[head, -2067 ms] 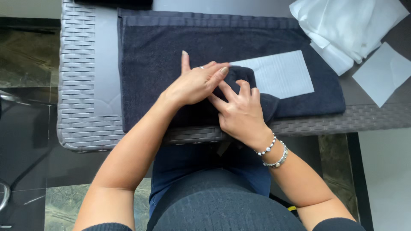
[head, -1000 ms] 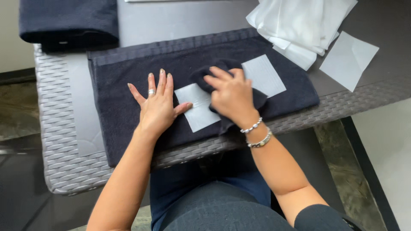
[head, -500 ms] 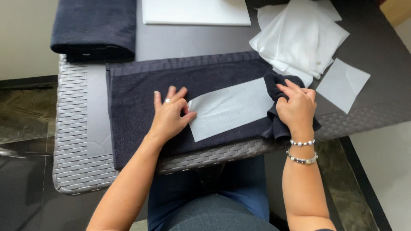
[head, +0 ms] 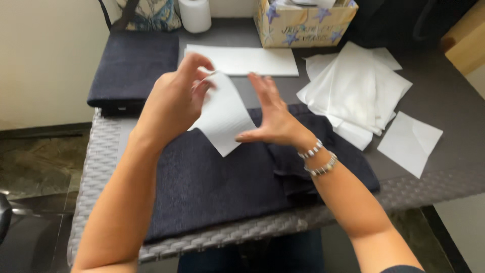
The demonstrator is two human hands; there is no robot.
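I held a white paper sheet [head: 225, 117] lifted above the dark navy towel [head: 222, 187], its top pinched, its lower corner hanging toward the cloth. The towel lay spread flat beneath it, its right end bunched into thick folds.

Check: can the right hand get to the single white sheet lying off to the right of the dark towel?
Probably yes. The right hand is raised with fingers open, touching only the held sheet; the single white sheet lies uncovered on the table on that side.
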